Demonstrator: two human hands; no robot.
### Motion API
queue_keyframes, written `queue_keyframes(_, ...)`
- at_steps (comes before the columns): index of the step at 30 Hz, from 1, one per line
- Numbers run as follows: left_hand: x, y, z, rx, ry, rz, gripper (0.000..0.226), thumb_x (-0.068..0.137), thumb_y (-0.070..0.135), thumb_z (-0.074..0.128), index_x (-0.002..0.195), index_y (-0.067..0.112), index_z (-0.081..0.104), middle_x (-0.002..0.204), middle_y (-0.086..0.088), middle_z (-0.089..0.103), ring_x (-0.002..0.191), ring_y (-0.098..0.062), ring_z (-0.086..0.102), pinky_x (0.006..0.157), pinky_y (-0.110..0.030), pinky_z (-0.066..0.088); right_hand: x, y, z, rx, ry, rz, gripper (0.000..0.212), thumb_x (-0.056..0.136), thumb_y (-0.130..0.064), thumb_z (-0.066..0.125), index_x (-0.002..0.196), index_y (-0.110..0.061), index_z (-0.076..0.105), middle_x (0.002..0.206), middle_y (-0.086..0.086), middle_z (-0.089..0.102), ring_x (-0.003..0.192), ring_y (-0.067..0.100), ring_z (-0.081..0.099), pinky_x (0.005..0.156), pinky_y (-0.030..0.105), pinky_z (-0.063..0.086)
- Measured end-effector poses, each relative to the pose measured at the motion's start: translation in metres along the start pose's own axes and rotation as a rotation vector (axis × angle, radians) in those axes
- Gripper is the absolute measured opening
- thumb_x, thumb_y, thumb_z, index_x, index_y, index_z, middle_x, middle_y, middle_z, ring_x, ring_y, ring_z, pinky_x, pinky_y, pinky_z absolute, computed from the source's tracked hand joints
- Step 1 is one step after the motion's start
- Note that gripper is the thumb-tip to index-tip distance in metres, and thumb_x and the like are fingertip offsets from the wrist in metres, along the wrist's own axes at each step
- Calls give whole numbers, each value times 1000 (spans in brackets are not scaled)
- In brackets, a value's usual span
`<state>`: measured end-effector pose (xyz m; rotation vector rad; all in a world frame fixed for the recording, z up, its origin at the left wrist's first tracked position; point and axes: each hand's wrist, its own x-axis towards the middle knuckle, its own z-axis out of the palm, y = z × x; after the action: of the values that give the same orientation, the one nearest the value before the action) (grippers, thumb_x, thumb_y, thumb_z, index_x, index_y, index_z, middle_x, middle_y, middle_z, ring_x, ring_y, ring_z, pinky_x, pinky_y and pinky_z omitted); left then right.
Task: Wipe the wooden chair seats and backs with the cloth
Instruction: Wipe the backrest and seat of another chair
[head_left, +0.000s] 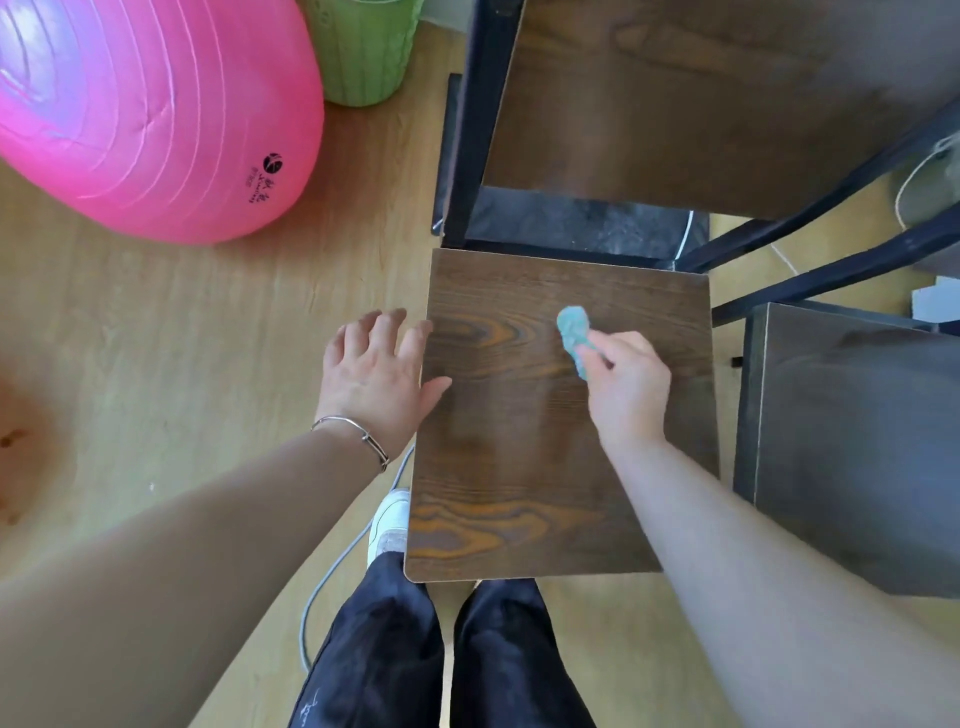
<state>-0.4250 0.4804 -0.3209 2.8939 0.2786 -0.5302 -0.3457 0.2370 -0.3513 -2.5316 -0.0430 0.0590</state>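
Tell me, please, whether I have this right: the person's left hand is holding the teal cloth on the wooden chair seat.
Not quite. It is the right hand, not the left, that is holding the teal cloth on the wooden chair seat. The left hand holds nothing and lies open at the seat's left edge. The head view shows this.
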Motion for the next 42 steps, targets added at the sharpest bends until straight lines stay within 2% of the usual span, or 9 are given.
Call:
queue_keyframes(4,18,25,0,-5,27,23,62,94,58,39,147,29,25,150,-2,26,136,-29,21,110,-45,24,73,24,-14,-89,156,243,29,94,-27,66,120,-14,70,114,2,64,102,14,63,82,20,52)
queue_keyframes(11,30,48,2,-1,47,57,62,94,59,39,147,30,25,152,-2,25,136,-30,23,110,-45,25,102,24,-1,-106,46,254,27,93,-30,65,118,-22,71,113,2,65,101,19,62,87,26,51)
queue_keyframes(16,31,45,4,-8,44,23,62,94,59,38,147,30,25,151,-2,26,134,-30,25,110,-46,27,101,-8,14,-94,-171,95,30,91,-29,68,120,-25,70,108,-1,57,95,14,54,83,21,40)
queue_keyframes(18,31,43,4,-3,47,6,62,94,59,38,147,30,25,150,-2,27,134,-31,25,110,-47,27,98,-19,21,-83,-239,16,32,90,-26,70,122,-24,69,109,0,57,96,13,53,82,21,43)
queue_keyframes(22,27,37,8,-14,49,-24,61,94,58,41,146,29,27,150,-3,28,134,-31,25,109,-47,28,81,-24,26,-85,-277,-52,33,90,-26,71,122,-21,69,114,-1,60,99,13,56,84,20,48)
queue_keyframes(24,23,34,11,-22,45,-21,61,93,57,43,145,28,29,149,-3,29,133,-32,26,108,-47,28,61,-20,29,-84,-298,-129,30,89,-21,71,119,-19,71,112,0,60,99,14,56,86,25,53)
queue_keyframes(30,-3,29,26,-36,5,-24,62,91,56,47,144,28,32,148,-2,30,133,-33,28,106,-47,28,-11,-2,37,-91,-315,-307,28,83,-10,75,110,-14,75,98,4,62,89,25,56,76,33,51)
queue_keyframes(39,-66,32,40,-26,-112,-36,64,91,56,48,144,25,34,149,-6,32,134,-35,28,106,-49,28,-107,15,19,-23,-526,-344,28,81,-13,77,109,-16,75,93,-1,60,88,19,53,75,22,41)
queue_keyframes(42,-71,38,37,-11,-126,-42,65,90,57,48,144,25,33,148,-6,32,134,-34,28,106,-49,29,-116,15,11,9,-567,-336,26,82,-12,75,109,-16,75,91,-1,60,87,21,53,75,30,48)
